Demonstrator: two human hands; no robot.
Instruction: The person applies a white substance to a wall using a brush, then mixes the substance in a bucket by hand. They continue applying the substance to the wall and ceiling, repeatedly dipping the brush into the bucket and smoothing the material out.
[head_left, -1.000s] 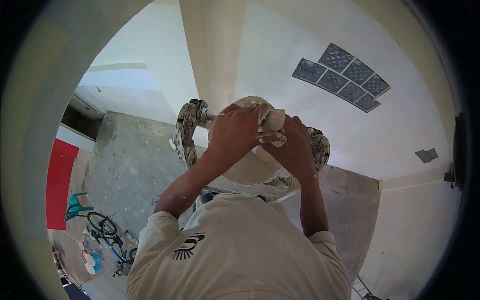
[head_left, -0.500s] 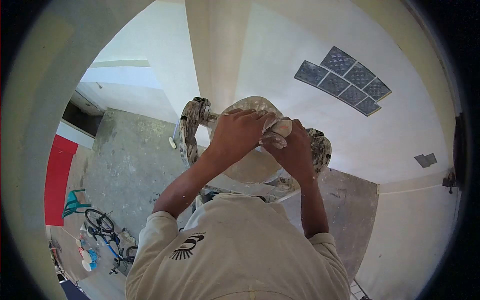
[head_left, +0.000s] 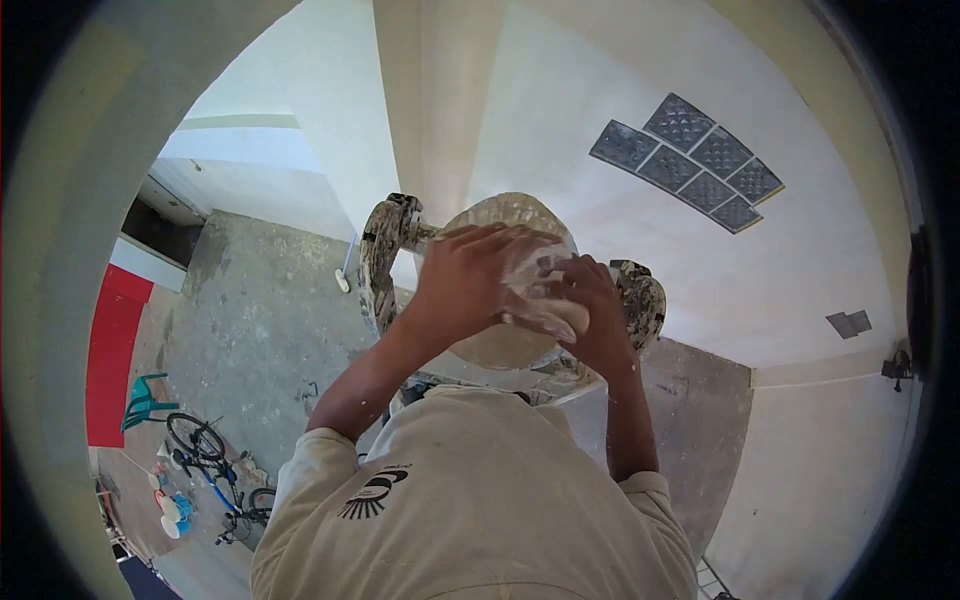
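One pale lump, clasped between left hand and right hand above a round disc; risk: a drop, caused by smeared, possibly slick fingers.

Pale walls are rising around a stained concrete floor, with soft light brightening the corner. Dark patterned tiles are sitting in a staggered cluster on the wall at the right. At the left, a green chair is standing near a bicycle, beside a red panel.
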